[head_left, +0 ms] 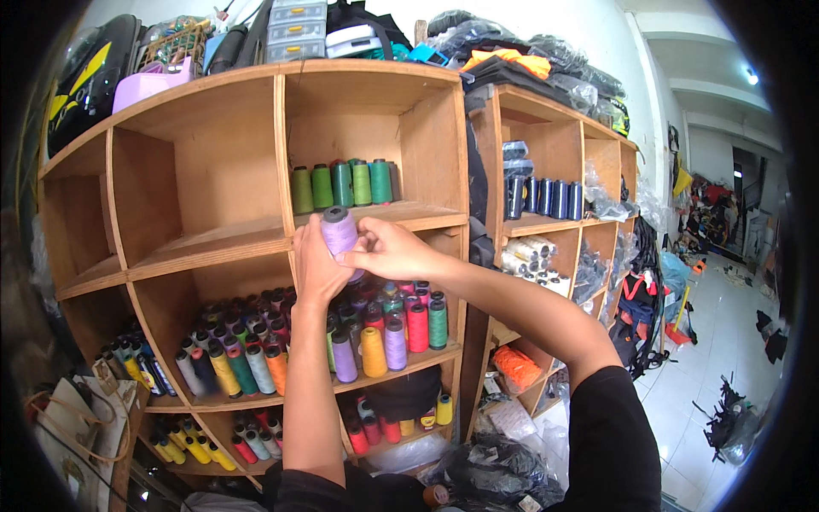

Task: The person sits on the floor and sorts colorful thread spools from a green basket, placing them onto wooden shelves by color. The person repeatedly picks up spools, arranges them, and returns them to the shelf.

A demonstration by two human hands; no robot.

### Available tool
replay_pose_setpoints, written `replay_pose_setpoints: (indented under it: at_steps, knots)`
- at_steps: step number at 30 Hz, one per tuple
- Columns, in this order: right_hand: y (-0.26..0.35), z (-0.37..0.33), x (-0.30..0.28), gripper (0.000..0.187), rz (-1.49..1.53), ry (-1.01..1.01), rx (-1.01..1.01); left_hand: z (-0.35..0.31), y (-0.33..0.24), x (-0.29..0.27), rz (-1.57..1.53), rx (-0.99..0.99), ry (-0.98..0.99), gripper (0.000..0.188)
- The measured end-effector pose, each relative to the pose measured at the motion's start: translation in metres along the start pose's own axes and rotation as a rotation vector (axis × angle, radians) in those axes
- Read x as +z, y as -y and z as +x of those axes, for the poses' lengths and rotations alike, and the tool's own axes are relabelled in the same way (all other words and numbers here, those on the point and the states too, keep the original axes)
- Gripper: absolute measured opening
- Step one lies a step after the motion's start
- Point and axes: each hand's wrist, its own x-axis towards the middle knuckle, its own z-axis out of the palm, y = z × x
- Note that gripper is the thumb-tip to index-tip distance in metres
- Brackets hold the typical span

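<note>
A lilac cone of thread (340,233) with a dark top stands upright in front of the shelf unit. My left hand (312,260) is wrapped round its left side. From the right, my right hand (388,249) reaches in with thumb and fingers closed against the cone's lower right side; a loose thread end cannot be made out. Behind the cone, a row of green thread cones (341,183) stands in the upper compartment. Below my hands, many-coloured cones fill the middle shelf, among them a yellow cone (373,352) and another lilac cone (395,344).
The wooden shelf unit (205,247) spans the left and middle. A second shelf (546,224) to the right holds dark blue cones (546,198) and white spools. Plastic-wrapped bundles (495,465) lie low in front. White tiled floor (695,401) with black scraps extends at right.
</note>
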Motion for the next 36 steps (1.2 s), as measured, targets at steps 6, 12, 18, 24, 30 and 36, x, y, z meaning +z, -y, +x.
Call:
replay_pose_setpoints:
  at_steps: [6,12,18,24,30,36]
  knots:
    - [-0.001,0.021,-0.011,0.059,-0.168,-0.108,-0.106,0.001,-0.007,-0.007,-0.034,0.005,0.051,0.071]
    - [0.003,0.053,-0.089,0.045,-0.356,-0.637,-0.128,-0.004,-0.012,-0.01,0.128,0.01,0.107,0.07]
    - [-0.012,0.067,-0.132,0.054,-0.621,-0.674,0.285,-0.006,-0.002,-0.008,0.111,0.098,0.057,0.051]
    - [-0.058,0.115,-0.131,0.045,-0.686,-0.508,0.426,-0.008,0.002,0.0,0.092,0.149,-0.007,0.045]
    - [-0.126,0.185,-0.121,0.039,-0.717,-0.344,0.531,-0.01,0.008,0.01,0.038,0.179,-0.086,0.034]
    - [-0.173,0.207,-0.097,0.029,-0.571,-0.372,0.585,-0.011,0.012,0.01,0.03,0.189,-0.096,0.029]
